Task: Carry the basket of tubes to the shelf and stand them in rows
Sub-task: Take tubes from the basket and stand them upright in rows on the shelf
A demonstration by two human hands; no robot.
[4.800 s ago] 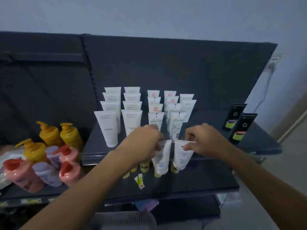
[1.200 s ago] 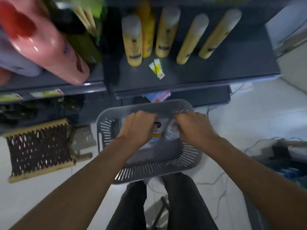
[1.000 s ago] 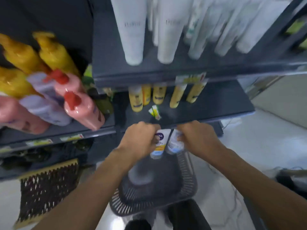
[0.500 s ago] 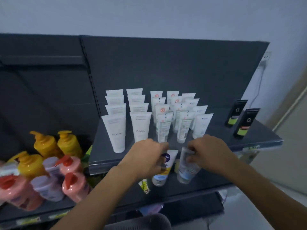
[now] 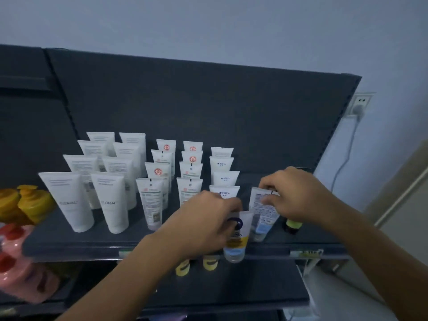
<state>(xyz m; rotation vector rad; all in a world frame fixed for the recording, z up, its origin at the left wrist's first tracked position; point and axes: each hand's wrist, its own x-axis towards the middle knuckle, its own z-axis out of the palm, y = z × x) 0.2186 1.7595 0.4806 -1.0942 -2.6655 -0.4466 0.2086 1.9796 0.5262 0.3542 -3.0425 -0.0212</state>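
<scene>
tubes: left hand [image 5: 203,224] fingers clamp a yellow-banded tube [image 5: 236,237], right hand [image 5: 294,193] pinches a blue-labelled tube [image 5: 262,209]; both now raised from below to the shelf [image 5: 69,245] front edge.

Pale blue-grey wall [image 5: 208,24]; dark back panel [image 5: 196,107] below it; white socket [image 5: 360,104], plugged, right of panel; dim light.

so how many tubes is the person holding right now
2. A yellow-banded tube in the left hand at the front of the shelf; a pale blue tube in the right hand, right of it.
</scene>
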